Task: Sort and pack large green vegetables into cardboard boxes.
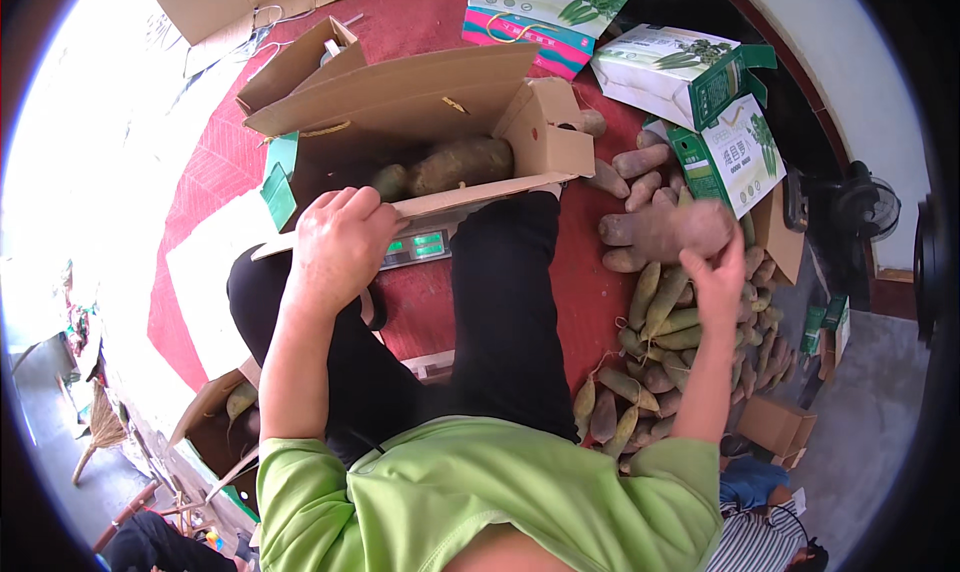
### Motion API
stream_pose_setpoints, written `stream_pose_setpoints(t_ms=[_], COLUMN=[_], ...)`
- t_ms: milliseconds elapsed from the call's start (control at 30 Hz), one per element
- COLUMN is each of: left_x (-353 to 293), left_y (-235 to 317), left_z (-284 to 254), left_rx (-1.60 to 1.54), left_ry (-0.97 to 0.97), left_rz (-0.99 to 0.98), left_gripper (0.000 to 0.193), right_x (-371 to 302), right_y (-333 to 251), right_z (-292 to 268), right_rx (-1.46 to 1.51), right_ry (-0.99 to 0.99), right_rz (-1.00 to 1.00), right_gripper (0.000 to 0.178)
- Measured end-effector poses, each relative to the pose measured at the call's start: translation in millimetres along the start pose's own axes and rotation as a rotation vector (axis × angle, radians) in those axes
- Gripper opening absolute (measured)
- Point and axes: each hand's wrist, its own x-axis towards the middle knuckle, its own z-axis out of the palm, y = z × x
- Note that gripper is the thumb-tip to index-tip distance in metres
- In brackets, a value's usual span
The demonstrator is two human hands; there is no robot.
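A cardboard box (400,122) stands open in front of me, with large radishes (465,167) lying inside. My left hand (345,237) is closed over the near flap (480,198) of this box. Just below the flap, a scale (415,249) shows a lit green display, its upper part covered by the box. Off to the right, my right hand (715,272) grips a thick radish (692,229) blurred by motion, above the radish pile (665,322). The pile mixes green radishes and dull pinkish-brown ones.
Printed white-and-green cartons (665,67) stand at the back right, beside a small black fan (862,200). A smaller cardboard box (300,67) sits behind the open one on the red mat (410,22). Another box with radishes (225,417) is at lower left. People are partly visible at both lower corners.
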Motion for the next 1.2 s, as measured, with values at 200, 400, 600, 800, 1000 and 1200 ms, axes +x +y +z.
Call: stream_pose_setpoints(t_ms=[200, 400, 600, 800, 1000, 1200], left_x=[6, 6, 3, 1, -1, -1], left_y=[-3, -7, -10, -11, -10, -6], left_z=[-3, -3, 0, -2, -1, 0], left_rx=[-0.046, -0.025, -0.036, -0.064, -0.082, -0.167], left_ry=[-0.002, 0.004, 0.016, 0.018, 0.012, 0.009], left_rz=[0.012, -0.010, -0.020, -0.047, -0.117, -0.205], left_gripper=[0.010, 0.009, 0.008, 0.012, 0.017, 0.018], right_x=[85, 130, 133, 135, 100, -5], right_y=[-95, -83, -59, -38, -34, 134], right_z=[84, 199, 270, 252, 126, 10], right_rx=[-0.064, -0.266, -0.951, -0.702, 0.046, -0.160], right_ry=[-0.324, -0.692, -1.024, -0.703, -0.237, -0.029], right_rz=[-0.349, -0.589, -0.523, -0.579, -0.185, 0.080], right_gripper=[0.072, 0.068, 0.060, 0.063, 0.038, 0.026])
